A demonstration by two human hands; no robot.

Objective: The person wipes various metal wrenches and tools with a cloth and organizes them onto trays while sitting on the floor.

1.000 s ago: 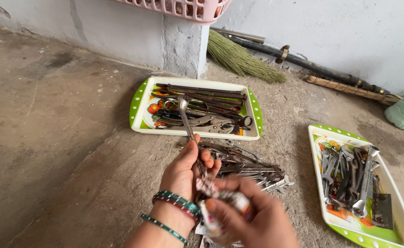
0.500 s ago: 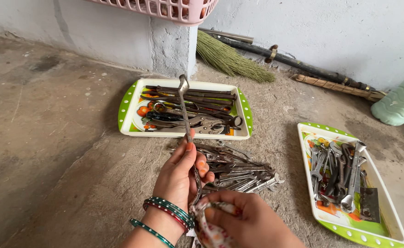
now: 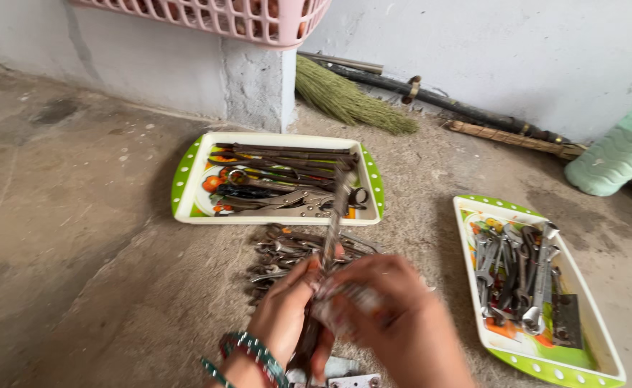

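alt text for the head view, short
Two hands hold a long wrench upright over a floor pile of wrenches: left hand grips its shaft, right hand presses a cloth against it. Two trays of tools sit nearby.

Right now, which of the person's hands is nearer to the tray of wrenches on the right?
Right. The right hand is a short way left of the right tray; the left hand, holding a long wrench, sits farther left, beyond it.
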